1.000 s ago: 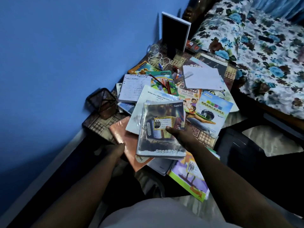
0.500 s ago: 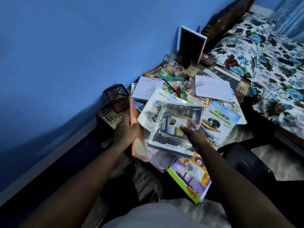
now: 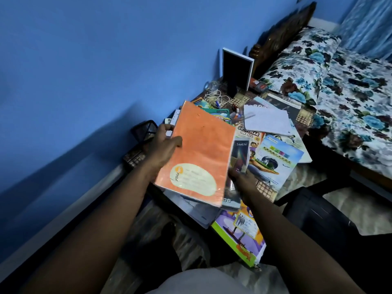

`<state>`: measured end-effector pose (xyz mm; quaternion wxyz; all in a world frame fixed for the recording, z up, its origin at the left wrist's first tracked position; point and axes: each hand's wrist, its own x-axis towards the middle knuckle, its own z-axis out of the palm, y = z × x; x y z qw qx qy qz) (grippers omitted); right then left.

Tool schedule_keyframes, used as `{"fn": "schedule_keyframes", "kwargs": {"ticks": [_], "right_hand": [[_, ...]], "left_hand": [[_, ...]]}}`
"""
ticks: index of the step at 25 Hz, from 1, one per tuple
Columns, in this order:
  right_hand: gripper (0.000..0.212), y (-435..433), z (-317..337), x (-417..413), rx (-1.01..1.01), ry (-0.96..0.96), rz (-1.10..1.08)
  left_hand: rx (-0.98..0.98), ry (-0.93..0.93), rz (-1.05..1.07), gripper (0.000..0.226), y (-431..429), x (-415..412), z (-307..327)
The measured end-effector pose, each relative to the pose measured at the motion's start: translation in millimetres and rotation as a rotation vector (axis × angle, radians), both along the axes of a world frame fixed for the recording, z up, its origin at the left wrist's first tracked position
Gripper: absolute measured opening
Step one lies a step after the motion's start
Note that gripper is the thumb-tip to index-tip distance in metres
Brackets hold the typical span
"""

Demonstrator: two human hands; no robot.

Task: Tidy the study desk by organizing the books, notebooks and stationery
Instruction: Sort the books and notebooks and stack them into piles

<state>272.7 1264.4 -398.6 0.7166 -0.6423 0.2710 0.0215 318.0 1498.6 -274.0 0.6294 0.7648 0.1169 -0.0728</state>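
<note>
My left hand [image 3: 164,148] grips the left edge of an orange notebook [image 3: 199,153], thumb on its cover, holding it flat over the pile. Under it lies a grey "Saathi" notebook [image 3: 239,154], which my right hand [image 3: 244,183] holds at its lower right edge. Beneath both, white books [image 3: 197,211] stick out. A "Knowledge" book [image 3: 275,160], a "Grammar for All" book [image 3: 249,134], a white notebook [image 3: 267,119] and a purple-green book [image 3: 241,236] lie scattered on the desk [image 3: 265,190]. Pencils and pens [image 3: 237,117] lie at the back.
A black mesh pen holder [image 3: 144,130] stands by the blue wall. A dark upright frame [image 3: 235,73], a white cable [image 3: 216,96] and a clear bulb stand at the desk's back. A flowered bed [image 3: 339,92] runs along the right. A dark chair [image 3: 314,215] stands at lower right.
My left hand lifted the orange notebook from under the pile and laid it on top of the Saathi notebook held by my right hand. The camera swung left.
</note>
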Motion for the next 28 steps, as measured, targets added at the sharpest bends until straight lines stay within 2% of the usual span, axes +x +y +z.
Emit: {"fn": "schedule_keyframes", "kwargs": {"ticks": [1,3,6,8,11,13,14,16,18,20,21,23,28], "right_hand": [[0.019,1,2,-2,-0.009,-0.024,0.015],[0.026,2,13,-6,0.03,-0.017,0.035],[0.048,1,25,-7,0.095,0.034,0.055],[0.053,3,25,-8,0.092,0.028,0.081],[0.069,9,27,-5,0.021,-0.029,0.175],[0.076,10,27,-3,-0.002,-0.072,0.288],[0.069,10,29,-2,0.001,-0.087,0.337],[0.04,15,31,-2,0.028,-0.1,0.437],[0.041,24,27,-3,-0.038,-0.136,0.476],[0.046,33,14,-3,-0.206,-0.215,0.445],[0.047,36,3,-4,-0.282,-0.256,0.449],[0.049,40,-14,-11,-0.366,-0.291,0.447],[0.03,31,-41,-16,-0.422,-0.176,0.437]], "left_hand": [[-0.122,0.074,0.002,0.04,-5,0,-10],[-0.197,0.151,0.036,0.031,-15,-7,-33],[-0.085,0.024,0.099,0.027,-23,-19,-64],[0.006,-0.029,0.044,0.042,-21,-22,-77],[-0.129,0.049,-0.009,0.062,-14,-18,-85],[-0.17,0.104,0.031,0.061,-7,-18,-86],[-0.169,0.127,0.052,0.054,-3,-20,-85],[-0.144,0.076,0.058,0.037,8,-21,-86],[-0.039,-0.017,0.005,0.039,26,-16,-91],[0.111,-0.072,-0.111,0.055,42,-16,-97],[0.163,-0.066,-0.138,0.062,48,-17,-103],[0.175,-0.032,-0.147,0.061,54,-23,-116],[0.282,-0.116,-0.246,0.06,47,-18,-121]]}}
